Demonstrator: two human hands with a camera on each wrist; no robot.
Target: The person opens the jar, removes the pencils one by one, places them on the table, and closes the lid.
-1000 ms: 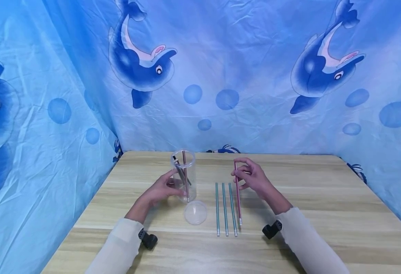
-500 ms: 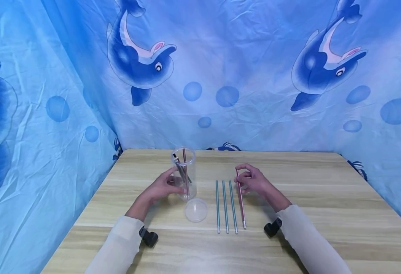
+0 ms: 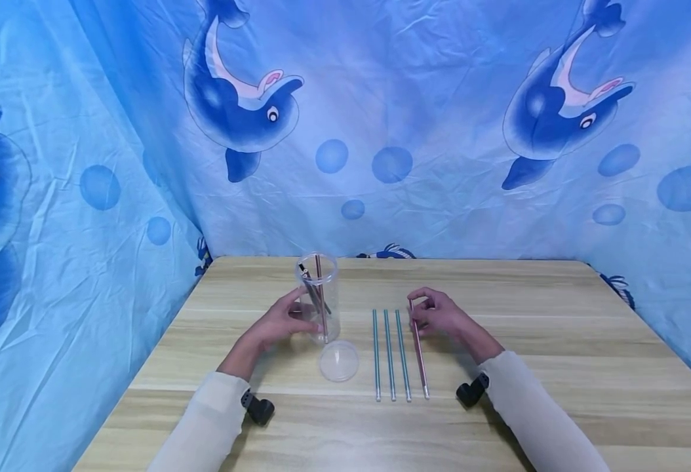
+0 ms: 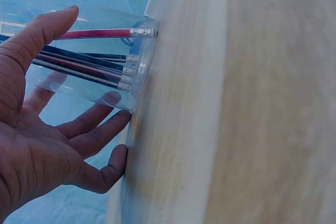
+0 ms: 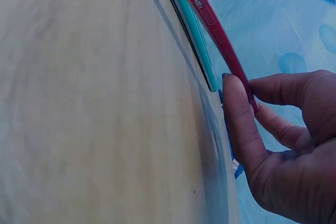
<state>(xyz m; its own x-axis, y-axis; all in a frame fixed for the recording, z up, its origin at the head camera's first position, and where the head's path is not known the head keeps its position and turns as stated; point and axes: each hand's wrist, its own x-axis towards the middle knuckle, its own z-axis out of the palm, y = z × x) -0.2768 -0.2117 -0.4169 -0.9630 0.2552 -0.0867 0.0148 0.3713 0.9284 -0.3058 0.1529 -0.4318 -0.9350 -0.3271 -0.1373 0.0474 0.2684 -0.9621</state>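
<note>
Pinching the red pencil (image 3: 419,351) by its far end, right of three teal pencils (image 3: 389,355), the right hand (image 3: 436,316) could roll it into them if its fingers (image 5: 240,114) release unevenly, while the left hand (image 3: 279,321) has fingers curled loosely round the clear jar (image 3: 333,296) at left.

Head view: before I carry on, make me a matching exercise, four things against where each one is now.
1. Clear jar
2. Round lid
3. Teal pencils
4. Red pencil outside the jar

A. In the right hand's grip
B. Three in a row on the table
C. Upright, held by the left hand
D. Flat, by the jar's near side

Pairs: 1-C, 2-D, 3-B, 4-A
</note>
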